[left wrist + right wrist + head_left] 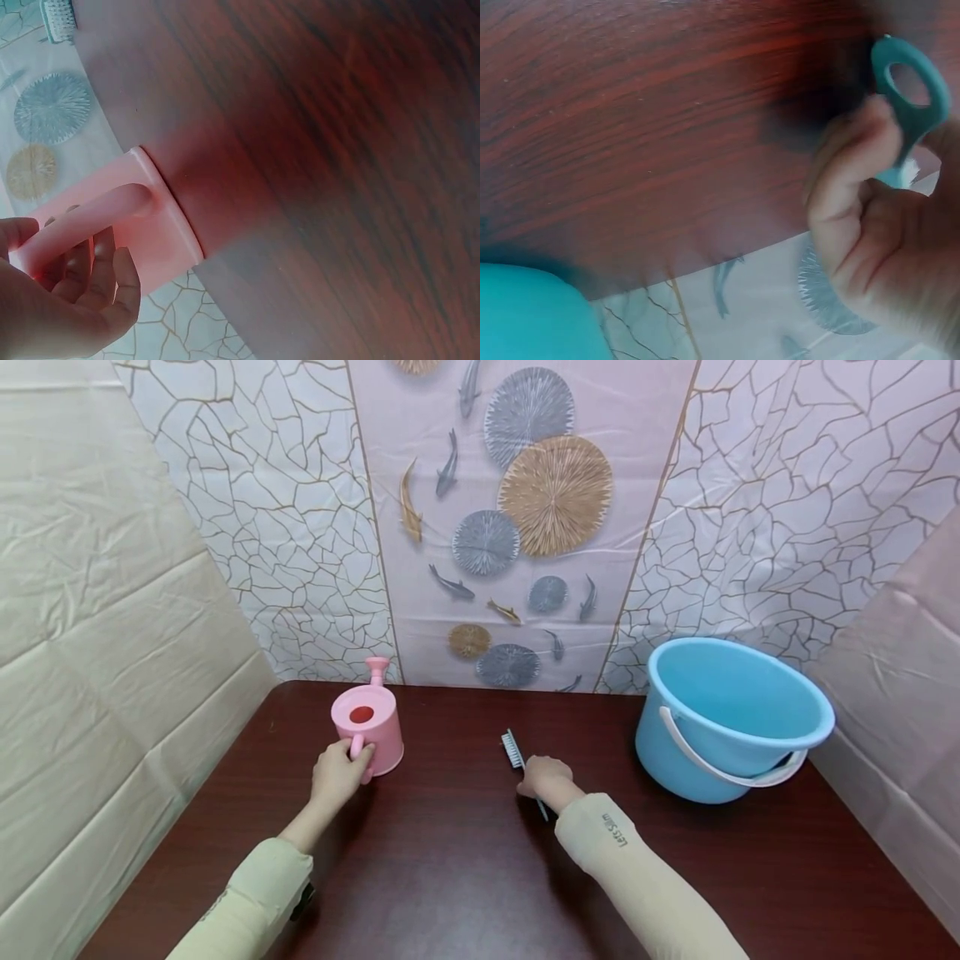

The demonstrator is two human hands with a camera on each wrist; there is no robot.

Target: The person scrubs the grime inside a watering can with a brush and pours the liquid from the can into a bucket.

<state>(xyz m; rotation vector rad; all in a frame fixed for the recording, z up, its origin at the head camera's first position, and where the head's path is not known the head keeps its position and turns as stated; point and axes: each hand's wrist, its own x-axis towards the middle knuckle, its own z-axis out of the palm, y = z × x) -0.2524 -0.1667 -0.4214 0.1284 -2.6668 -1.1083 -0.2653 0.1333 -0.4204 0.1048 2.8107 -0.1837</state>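
A small pink watering can (386, 735) stands at the left of the table, its sprinkler head pointing to the back wall. My left hand (339, 774) grips its handle from the near side; in the left wrist view the fingers (105, 274) curl around the pink handle (90, 221). Right of the table's middle, my right hand (550, 777) holds a blue-green brush (512, 750) by its handle, with the pale bristles facing left. The handle's looped end (939, 94) sticks out past the fingers in the right wrist view. The palm hides the brush's middle.
A large light-blue bucket (678, 752) with a white carrying handle (705, 764) stands at the right rear. The dark wooden table (435, 877) reaches to a patterned cloth wall (315, 568) behind, with plain cloth walls on both sides.
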